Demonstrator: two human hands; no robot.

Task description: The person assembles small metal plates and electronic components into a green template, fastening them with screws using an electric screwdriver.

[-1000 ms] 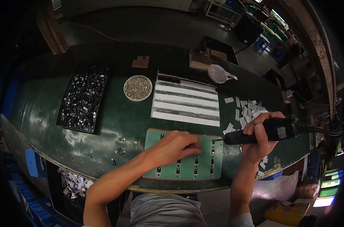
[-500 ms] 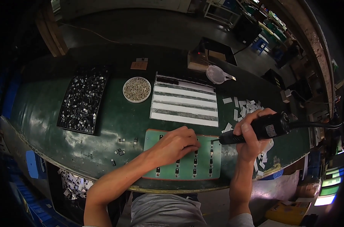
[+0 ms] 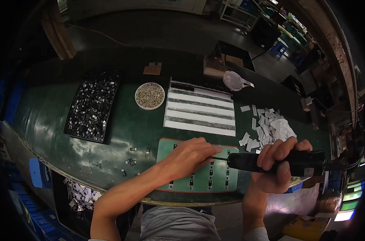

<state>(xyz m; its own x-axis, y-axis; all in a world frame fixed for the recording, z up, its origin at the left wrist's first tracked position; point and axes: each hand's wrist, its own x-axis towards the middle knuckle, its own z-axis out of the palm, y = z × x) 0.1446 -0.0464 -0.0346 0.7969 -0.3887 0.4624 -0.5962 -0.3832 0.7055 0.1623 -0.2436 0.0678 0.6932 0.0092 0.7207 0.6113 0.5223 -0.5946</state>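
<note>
Down at the near edge of the green worktop [image 3: 110, 128], the right hand [image 3: 277, 166] is wrapped tight around a black electric screwdriver [image 3: 277, 162], held almost flat with the bit pointing left at the pale green fixture plate [image 3: 166, 146]. The left hand [image 3: 190, 154] lies on that plate with its fingers curled over the spot where the bit lands. It looks like it's pinching or steadying something small there, but I can't tell what, the fingers hide it.

Stuff I'd worry about from here:

- Fingertips are right next to the bit. If the driver skips off the screw head, it goes into a finger, I reckon.
- The driver comes in at a very shallow angle. That probably invites cam-out or a cross-threaded screw.
- The plate doesn't look clamped. A sideways push could shove it, and the little black parts seated in its rows might pop out.
- Loose small parts [image 3: 132, 160] lie just left of the plate, easy to sweep off the edge with a forearm.
- Screws sit in a round dish [image 3: 150, 96] further back, beside the black parts tray [image 3: 93, 105] and the striped white tray [image 3: 200, 112]. Reaching over with the driver cord trailing could snag the pile of white slips [image 3: 269, 126].
</note>
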